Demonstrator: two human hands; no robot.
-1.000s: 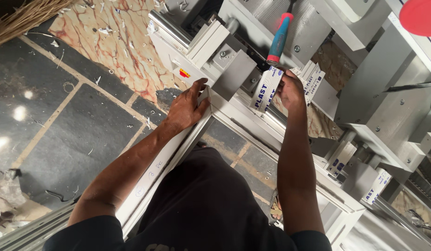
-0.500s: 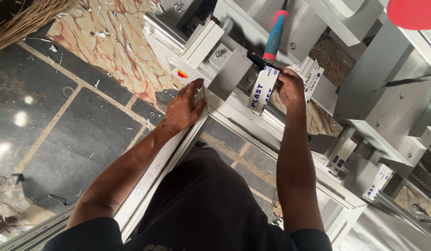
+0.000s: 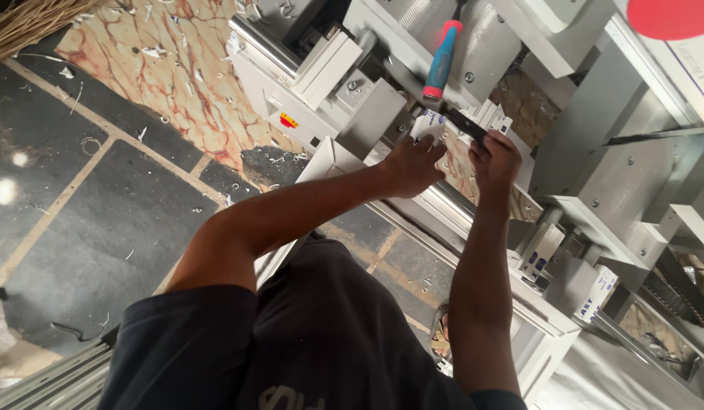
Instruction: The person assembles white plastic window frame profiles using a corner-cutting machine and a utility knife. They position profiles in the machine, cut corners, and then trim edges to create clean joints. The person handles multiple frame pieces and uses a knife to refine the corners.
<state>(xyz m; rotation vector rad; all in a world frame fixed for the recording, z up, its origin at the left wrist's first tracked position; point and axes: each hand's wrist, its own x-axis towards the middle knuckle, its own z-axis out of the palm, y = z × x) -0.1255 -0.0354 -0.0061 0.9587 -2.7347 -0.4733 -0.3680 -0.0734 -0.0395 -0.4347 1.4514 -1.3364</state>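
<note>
My right hand (image 3: 496, 156) is closed around the dark blade end of a hand tool (image 3: 443, 61) whose red and blue handle sticks up away from me. The blade lies against the corner of a white plastic frame profile (image 3: 321, 163) that rests on a grey machine. My left hand (image 3: 412, 163) grips the same corner right beside the blade, with its fingers on the profile's white film with blue print (image 3: 429, 123). Both forearms reach forward over my dark shirt.
The grey metal machine (image 3: 617, 175) with clamps and blocks fills the right and top. More white profile pieces (image 3: 595, 292) stand at lower right. The dark tiled floor (image 3: 94, 205) carries white shavings. A straw broom (image 3: 25, 23) lies at top left and a red round object (image 3: 670, 15) at top right.
My left hand has slid right along the profile from its left edge to the corner beside the blade. The tool and my right hand have shifted only slightly.
</note>
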